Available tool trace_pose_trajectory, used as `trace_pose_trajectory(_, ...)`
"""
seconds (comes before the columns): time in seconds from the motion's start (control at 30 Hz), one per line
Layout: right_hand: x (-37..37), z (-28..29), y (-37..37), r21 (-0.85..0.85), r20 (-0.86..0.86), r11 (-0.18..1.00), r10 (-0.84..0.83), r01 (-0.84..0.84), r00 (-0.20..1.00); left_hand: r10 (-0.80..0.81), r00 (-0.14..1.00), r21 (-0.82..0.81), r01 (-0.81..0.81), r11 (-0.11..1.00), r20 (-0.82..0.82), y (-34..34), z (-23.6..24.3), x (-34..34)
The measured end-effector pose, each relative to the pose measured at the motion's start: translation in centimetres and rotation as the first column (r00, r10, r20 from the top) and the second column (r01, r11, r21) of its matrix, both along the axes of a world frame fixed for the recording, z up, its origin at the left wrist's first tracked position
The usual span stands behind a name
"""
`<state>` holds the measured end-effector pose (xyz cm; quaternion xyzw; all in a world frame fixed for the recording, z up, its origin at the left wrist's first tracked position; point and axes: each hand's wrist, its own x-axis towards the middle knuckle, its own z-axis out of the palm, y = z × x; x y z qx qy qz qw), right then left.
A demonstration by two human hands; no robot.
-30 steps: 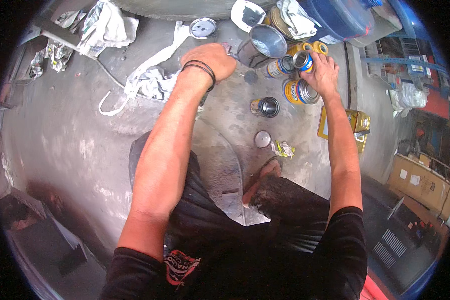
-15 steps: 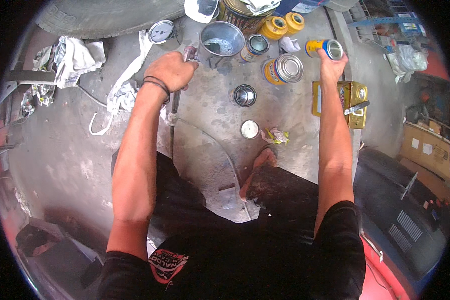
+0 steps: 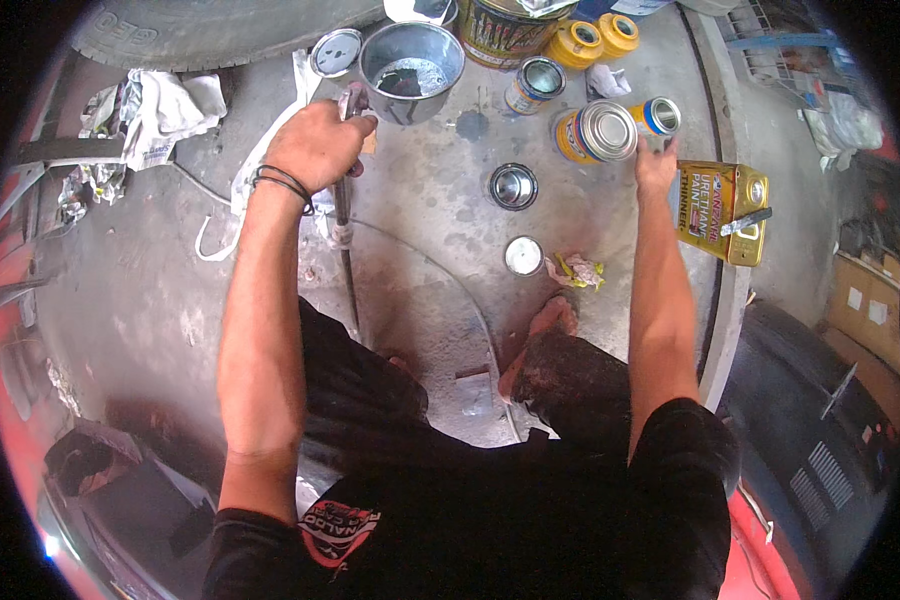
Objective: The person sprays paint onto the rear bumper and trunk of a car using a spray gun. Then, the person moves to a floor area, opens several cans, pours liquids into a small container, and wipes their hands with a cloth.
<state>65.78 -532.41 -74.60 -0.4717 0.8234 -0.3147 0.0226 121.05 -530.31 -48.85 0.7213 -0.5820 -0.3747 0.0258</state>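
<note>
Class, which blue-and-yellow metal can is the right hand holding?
The small blue-and-yellow cylindrical metal can, just right of the large, silver-lidded blue-and-yellow metal can. Only the small one is in the right hand.

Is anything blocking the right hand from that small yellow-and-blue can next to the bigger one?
Nothing visible does: the right hand is on the near side of the small can. The bigger can stands close on the left, beside the hand rather than between it and the small can.
</note>
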Motion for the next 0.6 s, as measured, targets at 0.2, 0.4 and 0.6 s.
trace_pose_trajectory(0.2,9.9,3.3,8.1,-0.352,0.397,0.911,-0.063,0.216,0.915,-0.146,0.988,-0.016,0.147,0.989,0.049,-1.0,-1.0,-0.4)
trace_pose_trajectory(0.4,16.3,9.7,9.4,-0.262,-0.025,0.955,0.136,-0.138,0.990,-0.211,0.971,-0.029,0.216,0.976,0.113,-1.3,-1.3,-2.7)
trace_pose_trajectory(0.6,16.8,14.2,4.9,0.226,-0.247,0.953,0.256,-0.201,0.935,-0.212,0.975,0.030,0.210,0.977,0.063,-1.4,-1.7,-3.2)
